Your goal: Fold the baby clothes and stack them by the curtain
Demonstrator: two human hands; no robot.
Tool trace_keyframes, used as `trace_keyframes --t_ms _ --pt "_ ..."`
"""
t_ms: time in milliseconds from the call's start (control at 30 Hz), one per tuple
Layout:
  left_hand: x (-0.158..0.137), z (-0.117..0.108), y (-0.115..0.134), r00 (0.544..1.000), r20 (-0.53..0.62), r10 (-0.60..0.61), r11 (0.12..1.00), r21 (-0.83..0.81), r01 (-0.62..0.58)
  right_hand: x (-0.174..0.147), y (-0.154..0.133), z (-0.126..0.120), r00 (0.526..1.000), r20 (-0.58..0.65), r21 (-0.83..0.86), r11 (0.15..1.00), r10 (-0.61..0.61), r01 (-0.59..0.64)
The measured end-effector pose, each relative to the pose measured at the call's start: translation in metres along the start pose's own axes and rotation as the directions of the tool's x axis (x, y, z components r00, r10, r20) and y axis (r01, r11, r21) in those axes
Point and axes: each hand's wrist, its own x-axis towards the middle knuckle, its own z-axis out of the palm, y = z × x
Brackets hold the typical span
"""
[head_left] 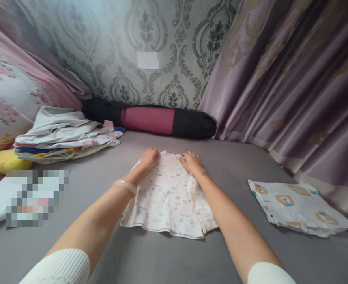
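A small white shirt (165, 197) with a tiny pastel print lies on the grey bed sheet, its collar end away from me. One sleeve is folded in along its right side. My left hand (150, 158) is at the far left corner of the shirt, fingers curled over the cloth. At the far right corner, my right hand (191, 161) pinches the fabric near the collar. The fingertips of both hands are partly hidden. A pale bangle (126, 187) circles my left wrist.
A pile of clothes (64, 134) sits at the back left, beside a yellow plush item (8, 161). A folded printed cloth (298, 207) lies on the right. Along the wall rests a black and red long bag (148, 119). A curtain (259, 79) hangs at the right.
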Motion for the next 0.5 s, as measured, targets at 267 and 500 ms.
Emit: trace_keyframes --t_ms 267,500 --pt "-0.038 -0.024 -0.003 0.996 -0.072 0.061 0.998 -0.019 -0.062 -0.040 0.002 -0.017 0.994 -0.081 0.050 0.996 -0.068 0.072" --pt "-0.120 -0.050 -0.004 0.877 0.082 0.473 0.868 -0.214 -0.448 -0.123 0.028 -0.035 0.995 -0.096 0.079 0.997 0.015 -0.008"
